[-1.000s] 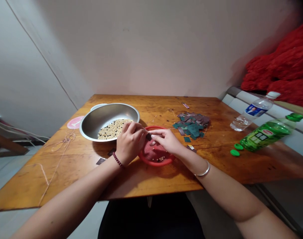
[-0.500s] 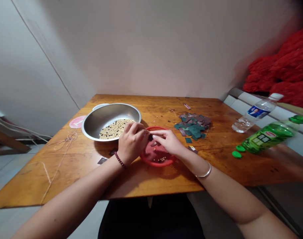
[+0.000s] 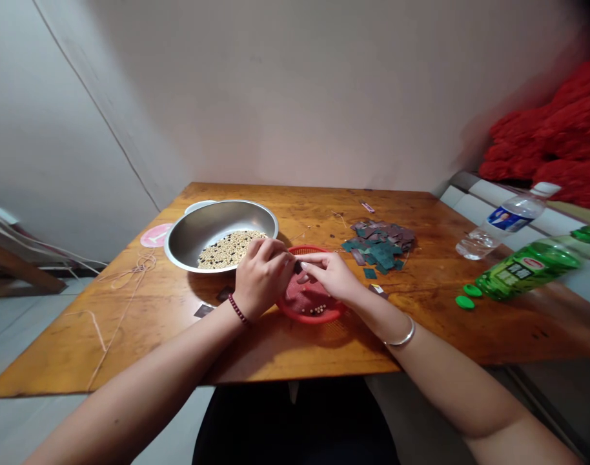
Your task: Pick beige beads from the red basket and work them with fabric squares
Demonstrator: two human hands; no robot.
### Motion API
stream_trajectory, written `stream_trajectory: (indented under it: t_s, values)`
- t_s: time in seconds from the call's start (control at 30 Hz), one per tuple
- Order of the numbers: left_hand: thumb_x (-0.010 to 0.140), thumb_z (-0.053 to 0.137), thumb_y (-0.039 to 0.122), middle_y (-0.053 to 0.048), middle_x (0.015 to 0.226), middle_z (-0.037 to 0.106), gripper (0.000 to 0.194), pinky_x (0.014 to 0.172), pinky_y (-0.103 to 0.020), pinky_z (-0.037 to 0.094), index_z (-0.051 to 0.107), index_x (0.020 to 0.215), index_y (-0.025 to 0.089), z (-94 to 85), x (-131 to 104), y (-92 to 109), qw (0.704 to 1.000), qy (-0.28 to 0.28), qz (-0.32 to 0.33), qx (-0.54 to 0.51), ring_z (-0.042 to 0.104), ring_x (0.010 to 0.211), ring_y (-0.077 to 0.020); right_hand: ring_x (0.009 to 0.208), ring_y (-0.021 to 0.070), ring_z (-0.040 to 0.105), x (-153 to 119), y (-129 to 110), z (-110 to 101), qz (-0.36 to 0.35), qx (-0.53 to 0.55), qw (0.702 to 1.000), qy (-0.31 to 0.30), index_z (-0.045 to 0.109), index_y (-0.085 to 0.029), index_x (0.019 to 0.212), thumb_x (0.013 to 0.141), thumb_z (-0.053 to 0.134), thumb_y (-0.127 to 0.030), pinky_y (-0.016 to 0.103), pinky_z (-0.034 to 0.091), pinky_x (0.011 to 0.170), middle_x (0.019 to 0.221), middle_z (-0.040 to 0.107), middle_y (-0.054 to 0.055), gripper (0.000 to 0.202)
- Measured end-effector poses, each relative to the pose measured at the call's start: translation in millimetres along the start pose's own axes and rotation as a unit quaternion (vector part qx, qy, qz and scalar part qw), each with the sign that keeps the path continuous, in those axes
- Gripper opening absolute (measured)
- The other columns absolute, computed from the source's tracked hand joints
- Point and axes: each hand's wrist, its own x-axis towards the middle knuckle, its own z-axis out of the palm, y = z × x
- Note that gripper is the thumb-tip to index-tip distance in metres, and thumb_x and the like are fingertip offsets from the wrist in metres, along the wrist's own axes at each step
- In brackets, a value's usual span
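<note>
My left hand (image 3: 264,271), a dark red bead bracelet at its wrist, is closed with its fingertips pinched together over a red mesh basket (image 3: 310,318). My right hand (image 3: 331,274) meets it there, thumb and forefinger pressed together. Between the fingertips shows a small dark piece (image 3: 297,265); whatever else they grip is hidden. Several small pale beads (image 3: 319,310) lie in the bottom of the basket. Behind my left hand, a steel basin (image 3: 186,239) holds a heap of tan beads (image 3: 227,250) with dark ones mixed in.
Dark red and green square pieces (image 3: 382,245) are piled right of the basket. Farther right lie a clear water bottle (image 3: 505,219), a green drink bottle (image 3: 530,268) and two green caps (image 3: 465,302). Loose string (image 3: 135,271) and a pink disc (image 3: 154,236) are at left.
The whole view has shifted slightly, with the table and things on it a little farther right in the picture. Both hands keep nearly the same pinching pose over the basket.
</note>
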Motion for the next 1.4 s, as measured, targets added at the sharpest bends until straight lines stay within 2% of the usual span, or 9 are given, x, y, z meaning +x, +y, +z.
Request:
stream_trajectory:
  t_s: [0.2, 0.57, 0.77, 0.93, 1.1, 1.27, 1.4]
  values:
    - [0.082, 0.057, 0.023, -0.005, 0.09, 0.059, 0.011, 0.083, -0.035, 0.044, 0.067, 0.08, 0.021, 1.0, -0.4, -0.8, 0.999, -0.01, -0.04, -0.031, 0.047, 0.089, -0.0195, 0.065, 0.013, 0.067, 1.7, -0.1, -0.7, -0.002, 0.007, 1.0, 0.009, 0.065, -0.013, 0.109, 0.08, 0.054, -0.019, 0.023, 0.052, 0.058, 0.097, 0.07, 0.009, 0.031]
    - [0.081, 0.059, 0.029, -0.003, 0.088, 0.059, 0.01, 0.082, -0.033, 0.043, 0.068, 0.083, 0.024, 1.9, -1.4, -2.7, 0.998, -0.002, -0.049, -0.034, 0.046, 0.089, -0.0186, 0.063, 0.0117, 0.066, 2.5, -0.5, -0.7, -0.011, 0.016, 1.0, 0.015, 0.066, -0.013, 0.106, 0.079, 0.056, -0.02, 0.024, 0.053, 0.063, 0.096, 0.07, 0.008, 0.03]
    - [0.081, 0.059, 0.028, -0.004, 0.089, 0.059, 0.01, 0.083, -0.034, 0.043, 0.067, 0.083, 0.022, 1.4, -0.5, -3.0, 0.998, -0.006, -0.054, -0.034, 0.047, 0.089, -0.0189, 0.064, 0.0127, 0.067, 1.4, -1.9, -0.9, -0.014, 0.007, 1.0, 0.005, 0.066, -0.013, 0.107, 0.079, 0.056, -0.02, 0.023, 0.052, 0.06, 0.093, 0.07, 0.008, 0.03]
    - [0.081, 0.059, 0.027, -0.004, 0.088, 0.059, 0.01, 0.082, -0.034, 0.043, 0.067, 0.081, 0.022, 1.0, -0.1, -2.8, 0.999, -0.002, -0.04, -0.032, 0.048, 0.088, -0.0187, 0.065, 0.0135, 0.067, 1.2, -2.1, -1.5, -0.02, -0.003, 1.0, 0.008, 0.066, -0.014, 0.108, 0.079, 0.056, -0.021, 0.025, 0.052, 0.062, 0.092, 0.07, 0.008, 0.03]
    - [0.08, 0.06, 0.028, -0.003, 0.091, 0.06, 0.008, 0.082, -0.033, 0.044, 0.066, 0.082, 0.022, 1.5, -0.8, -1.9, 0.999, -0.005, 0.006, -0.035, 0.048, 0.089, -0.0181, 0.066, 0.0134, 0.066, 1.9, 0.6, -2.5, -0.032, 0.009, 0.999, 0.001, 0.065, -0.014, 0.108, 0.08, 0.056, -0.023, 0.026, 0.053, 0.064, 0.096, 0.07, 0.008, 0.031]
    - [0.08, 0.06, 0.028, -0.004, 0.088, 0.06, 0.009, 0.082, -0.033, 0.044, 0.066, 0.08, 0.022, 1.6, -0.1, -0.8, 1.0, 0.005, -0.022, -0.016, 0.047, 0.087, -0.0183, 0.064, 0.0132, 0.066, 2.5, 1.5, -2.1, -0.022, 0.007, 1.0, 0.011, 0.065, -0.014, 0.108, 0.079, 0.057, -0.024, 0.025, 0.052, 0.06, 0.097, 0.07, 0.009, 0.032]
    - [0.08, 0.06, 0.027, -0.003, 0.091, 0.06, 0.008, 0.082, -0.032, 0.045, 0.066, 0.081, 0.022, 0.5, -0.7, 0.5, 0.999, -0.01, -0.001, -0.033, 0.048, 0.089, -0.0179, 0.065, 0.0132, 0.066, 2.7, 1.2, -1.8, -0.025, 0.014, 1.0, 0.006, 0.066, -0.015, 0.107, 0.079, 0.057, -0.025, 0.026, 0.052, 0.062, 0.095, 0.07, 0.008, 0.031]
